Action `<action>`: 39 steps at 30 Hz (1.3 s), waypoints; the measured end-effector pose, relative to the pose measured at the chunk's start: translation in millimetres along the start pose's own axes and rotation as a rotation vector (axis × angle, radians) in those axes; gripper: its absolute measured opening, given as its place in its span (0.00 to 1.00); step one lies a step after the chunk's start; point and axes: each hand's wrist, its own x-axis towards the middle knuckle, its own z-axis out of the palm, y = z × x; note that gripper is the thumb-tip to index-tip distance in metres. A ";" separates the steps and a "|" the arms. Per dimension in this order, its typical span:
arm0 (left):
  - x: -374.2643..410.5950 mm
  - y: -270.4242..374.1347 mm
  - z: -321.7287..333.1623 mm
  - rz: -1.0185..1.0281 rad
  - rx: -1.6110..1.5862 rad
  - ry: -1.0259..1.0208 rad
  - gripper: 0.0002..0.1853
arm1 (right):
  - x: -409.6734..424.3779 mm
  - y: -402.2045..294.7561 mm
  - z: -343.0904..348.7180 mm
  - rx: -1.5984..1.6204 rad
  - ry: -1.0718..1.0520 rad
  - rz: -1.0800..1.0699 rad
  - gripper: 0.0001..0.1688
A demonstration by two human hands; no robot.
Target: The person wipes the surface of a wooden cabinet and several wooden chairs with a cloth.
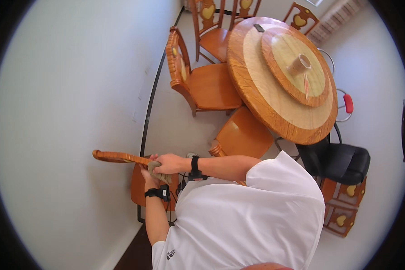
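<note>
A brown-grey cloth (160,172) is in my right hand (171,163), pressed against the near end of a wooden chair's back (121,157). My left hand (150,176) is at that same end, its fingers showing around the wood beside the cloth. Part of the left palm is hidden by the cloth and my right hand. Below the hands shows the chair's orange-brown seat (138,189). Each wrist wears a black strap with a small device, and dark cables hang near the left one.
A pale wall (71,101) runs along the left. Wooden chairs (212,86) surround a round table (256,98) whose raised turntable (280,64) bears a cup (300,64) and a thin packet (306,87). A black padded chair (341,162) stands right, beside more wooden chairs (341,219).
</note>
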 end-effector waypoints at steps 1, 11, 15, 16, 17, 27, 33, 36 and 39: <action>4.6 2.9 -15.0 0.004 -0.025 -0.026 0.39 | 0.5 -3.9 2.0 -0.011 -0.005 0.017 0.30; -15.2 15.8 -23.0 -0.024 0.044 0.103 0.33 | 1.2 -0.4 -0.9 0.065 -0.086 0.020 0.31; -74.2 32.0 -6.7 -0.015 0.046 -0.009 0.31 | -6.3 -15.7 -8.5 0.471 -0.205 0.201 0.29; -91.6 36.5 7.4 0.018 0.069 0.105 0.29 | 0.2 -9.7 -8.3 0.530 -0.227 0.168 0.27; -93.7 40.0 -8.9 -0.011 0.010 0.031 0.28 | 4.2 -3.8 -6.8 0.543 -0.205 0.211 0.27; -153.6 57.6 -74.3 0.077 -0.077 0.171 0.35 | 47.2 90.8 -7.5 0.735 -0.179 0.216 0.22; -156.9 57.1 -96.4 0.059 -0.108 0.187 0.41 | 65.7 59.5 -36.9 0.798 -0.215 0.266 0.28; -150.3 59.8 -117.2 0.071 -0.096 0.171 0.43 | 92.0 71.2 -32.3 0.768 -0.250 0.257 0.28; -150.0 53.7 -128.2 0.079 -0.111 0.164 0.43 | 101.7 76.5 -23.9 0.757 -0.271 0.279 0.28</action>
